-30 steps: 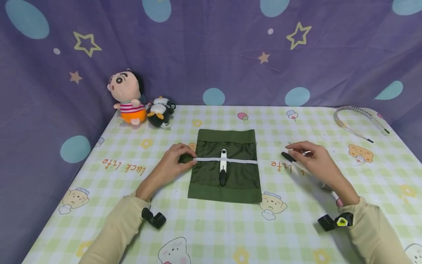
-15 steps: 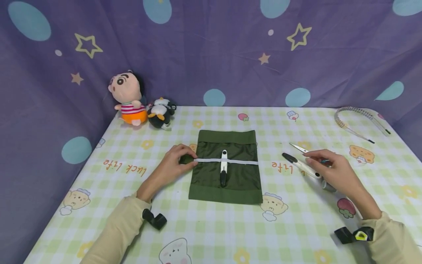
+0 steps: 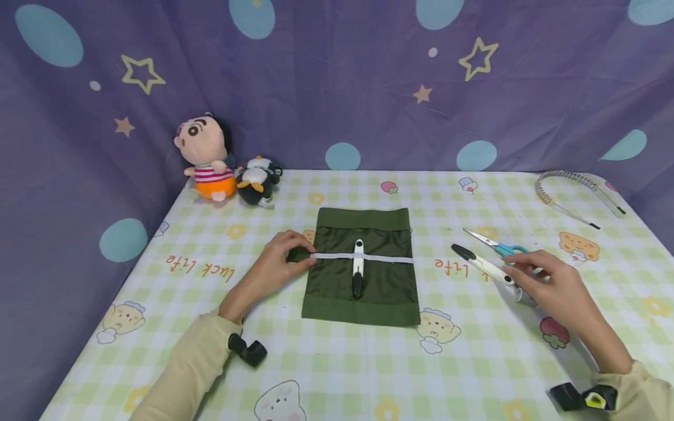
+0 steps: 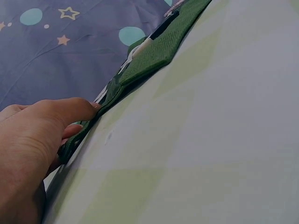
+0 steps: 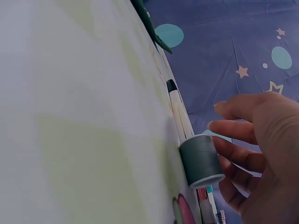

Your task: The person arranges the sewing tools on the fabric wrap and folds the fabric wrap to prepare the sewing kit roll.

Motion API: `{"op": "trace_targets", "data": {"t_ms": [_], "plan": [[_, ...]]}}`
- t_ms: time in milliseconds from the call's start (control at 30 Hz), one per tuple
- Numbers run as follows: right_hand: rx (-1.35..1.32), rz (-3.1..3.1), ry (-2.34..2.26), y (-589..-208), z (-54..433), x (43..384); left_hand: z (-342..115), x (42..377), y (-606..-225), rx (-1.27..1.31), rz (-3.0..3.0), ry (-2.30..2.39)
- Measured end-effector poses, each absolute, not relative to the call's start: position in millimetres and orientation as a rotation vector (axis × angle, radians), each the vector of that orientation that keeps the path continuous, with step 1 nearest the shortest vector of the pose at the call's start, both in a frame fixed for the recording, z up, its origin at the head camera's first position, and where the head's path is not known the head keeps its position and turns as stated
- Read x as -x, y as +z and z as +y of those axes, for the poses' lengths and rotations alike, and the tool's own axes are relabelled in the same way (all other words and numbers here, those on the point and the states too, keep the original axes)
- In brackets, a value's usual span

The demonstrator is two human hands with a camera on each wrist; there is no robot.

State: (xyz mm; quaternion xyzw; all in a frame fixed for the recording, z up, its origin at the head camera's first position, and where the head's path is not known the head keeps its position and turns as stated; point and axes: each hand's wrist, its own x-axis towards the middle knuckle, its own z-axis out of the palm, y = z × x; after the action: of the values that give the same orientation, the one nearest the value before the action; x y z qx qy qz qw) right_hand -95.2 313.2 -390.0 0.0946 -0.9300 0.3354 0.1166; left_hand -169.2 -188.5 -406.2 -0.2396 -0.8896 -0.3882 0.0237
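Note:
My left hand (image 3: 276, 260) pinches the left edge of a green fabric organizer (image 3: 363, 310), right where a white elastic band (image 3: 389, 258) crosses it. Under that band lies a slim white tool with a black end (image 3: 358, 266). In the left wrist view, thumb and fingers grip the folded cloth edge. My right hand (image 3: 560, 286) hovers at the right with loosely bent fingers and nothing in them. Beside its fingertips lie a second white tool with a black end (image 3: 489, 269) and blue-handled scissors (image 3: 508, 249). A grey thread spool (image 5: 202, 161) is near these fingers, partly hidden in the head view.
A plush doll (image 3: 213, 166) and a penguin plush (image 3: 256, 181) sit at the back left of the checkered table (image 3: 337, 374). A headband (image 3: 553, 196) lies at the back right. Behind the table hangs a purple patterned curtain (image 3: 316, 82).
My right hand has moved right and toward me, uncovering the scissors and the loose white tool. The left hand keeps its pinch on the organizer in the same place.

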Motion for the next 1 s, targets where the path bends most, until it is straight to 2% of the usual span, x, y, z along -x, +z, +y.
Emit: {"op": "trace_targets", "data": {"t_ms": [1000], "plan": [[-0.205, -2.826, 0.789, -397.0, 308.7, 86.8, -189.0, 168.2, -404.2, 0.729, -2.77, -1.218]]}}
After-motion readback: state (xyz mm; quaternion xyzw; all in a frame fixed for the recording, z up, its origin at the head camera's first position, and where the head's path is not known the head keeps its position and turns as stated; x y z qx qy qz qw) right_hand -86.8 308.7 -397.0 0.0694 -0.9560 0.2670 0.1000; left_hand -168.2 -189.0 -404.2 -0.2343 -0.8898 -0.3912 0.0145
